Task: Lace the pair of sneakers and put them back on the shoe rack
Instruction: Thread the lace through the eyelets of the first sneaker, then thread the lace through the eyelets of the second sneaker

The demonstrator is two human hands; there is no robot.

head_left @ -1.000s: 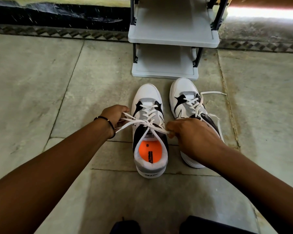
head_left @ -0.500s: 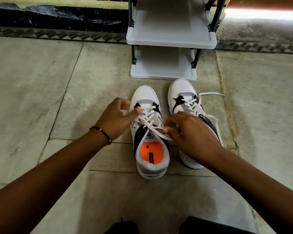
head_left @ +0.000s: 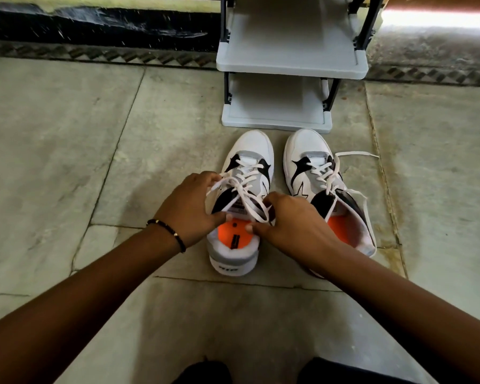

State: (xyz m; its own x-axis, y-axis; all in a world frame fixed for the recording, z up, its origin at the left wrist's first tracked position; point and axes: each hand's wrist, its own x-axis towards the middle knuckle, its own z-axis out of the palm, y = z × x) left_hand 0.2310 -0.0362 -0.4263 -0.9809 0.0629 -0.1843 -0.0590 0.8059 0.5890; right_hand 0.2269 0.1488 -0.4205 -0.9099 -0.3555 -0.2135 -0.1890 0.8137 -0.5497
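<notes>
Since hands point(head_left: 194, 206) dropped nearer, white lace point(head_left: 250, 200) slackened, looped.

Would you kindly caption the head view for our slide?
Both hands, left and right, tying the left sneaker's lace before the rack.

Bare left hand point(head_left: 190, 206) moved in from beside the left white, grey and black sneaker point(head_left: 240, 203) to over its tongue, fingertips now pinching the white flat lace point(head_left: 243, 187) near the upper eyelets. Bare right hand point(head_left: 291, 223) slid down and left, thumb now at the orange insole opening. Lace no longer stretched straight between the hands; it hangs in slack loops crossing over the tongue.
</notes>
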